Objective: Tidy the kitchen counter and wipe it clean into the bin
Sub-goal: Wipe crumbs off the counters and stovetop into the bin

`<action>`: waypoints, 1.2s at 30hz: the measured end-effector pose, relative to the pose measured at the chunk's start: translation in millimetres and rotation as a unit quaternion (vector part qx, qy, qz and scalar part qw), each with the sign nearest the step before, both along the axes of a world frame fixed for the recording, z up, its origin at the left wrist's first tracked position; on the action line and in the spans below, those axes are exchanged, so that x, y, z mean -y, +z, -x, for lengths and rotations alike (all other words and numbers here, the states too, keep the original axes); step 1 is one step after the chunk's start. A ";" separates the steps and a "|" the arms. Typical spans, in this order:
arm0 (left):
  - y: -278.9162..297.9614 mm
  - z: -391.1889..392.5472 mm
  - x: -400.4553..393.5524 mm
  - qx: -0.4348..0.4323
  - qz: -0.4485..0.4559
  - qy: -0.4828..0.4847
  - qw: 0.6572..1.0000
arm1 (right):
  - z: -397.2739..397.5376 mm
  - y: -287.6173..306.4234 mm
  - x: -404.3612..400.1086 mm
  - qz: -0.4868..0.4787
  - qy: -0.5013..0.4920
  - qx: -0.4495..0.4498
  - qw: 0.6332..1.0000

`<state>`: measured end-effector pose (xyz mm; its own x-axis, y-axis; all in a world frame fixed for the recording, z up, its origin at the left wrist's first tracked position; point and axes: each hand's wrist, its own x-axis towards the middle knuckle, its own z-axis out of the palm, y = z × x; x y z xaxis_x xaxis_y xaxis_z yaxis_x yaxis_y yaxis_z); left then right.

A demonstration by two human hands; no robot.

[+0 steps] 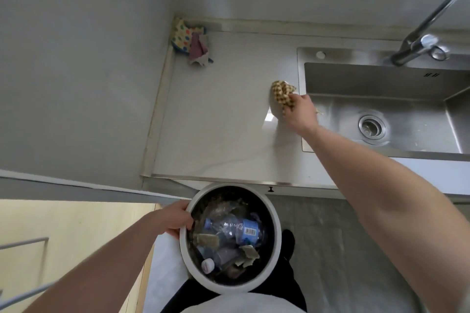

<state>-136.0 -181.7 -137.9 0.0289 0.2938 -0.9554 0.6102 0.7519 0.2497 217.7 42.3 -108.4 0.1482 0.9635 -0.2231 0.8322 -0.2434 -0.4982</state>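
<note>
A round white bin, smooth-rimmed w/ a dark inside, sits nearest the camera, just below the front edge of the table. Inside it: crushed clear plastic bottles, one w/ a blue barcode label, a white cap and scraps of crumpled brown paper. The left hand grips the bin's left rim, fingers curled over the lip, thumb outside. Dark trousers and a black shoe show beneath and to the right of the bin, on a grey textured floor.

Beyond the bin, the table is a pale, glossy, marble-look slab edged at the front w/ a metal strip; a light reflection glints on it. Up and right of the bin, the right hand closes around a bunched brown-and-cream checked cloth, pressing it on the table right beside the left rim of the sink. The sink is brushed stainless steel, rectangular, w/ a round drain strainer; a curved metal tap rises at its back.

Farthest from the bin, in the table's back-left corner against the grey wall, lies a polka-dot cloth w/ a pinkish rag on top. More checked fabric hangs at the top edge, above the tap.
</note>
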 end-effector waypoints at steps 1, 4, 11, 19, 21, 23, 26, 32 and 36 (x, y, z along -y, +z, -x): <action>-0.3 0.0 0.5 -0.001 -0.002 0.005 1.000 | 4.1 -7.3 -7.0 0.028 0.019 0.019 0.999; -1.1 -0.5 3.0 0.002 -0.005 0.015 1.000 | 17.1 -32.1 -9.2 0.073 0.068 0.086 0.991; 3.7 -7.4 10.3 0.014 -0.011 0.020 1.000 | 38.8 -22.8 98.7 0.023 0.167 0.058 0.984; 6.9 -22.5 19.7 0.005 -0.016 0.023 1.000 | 78.1 -0.7 260.9 0.187 0.273 -0.118 0.936; 7.4 -28.5 21.4 0.006 -0.016 0.024 1.000 | 71.5 7.0 267.4 0.157 0.216 -0.141 0.953; 8.9 -35.3 23.2 0.006 -0.017 0.024 1.000 | 54.1 19.4 255.7 0.096 0.136 -0.142 0.976; 9.1 -44.5 25.8 0.006 -0.018 0.034 0.999 | 11.2 37.3 224.0 0.009 0.029 -0.127 0.991; 8.7 -58.1 31.5 0.003 -0.019 0.059 0.998 | -79.3 19.0 168.4 0.006 0.009 0.024 1.000; 8.2 -64.8 35.5 0.007 -0.020 0.069 0.997 | -91.3 -11.6 174.4 0.067 -0.023 0.089 0.993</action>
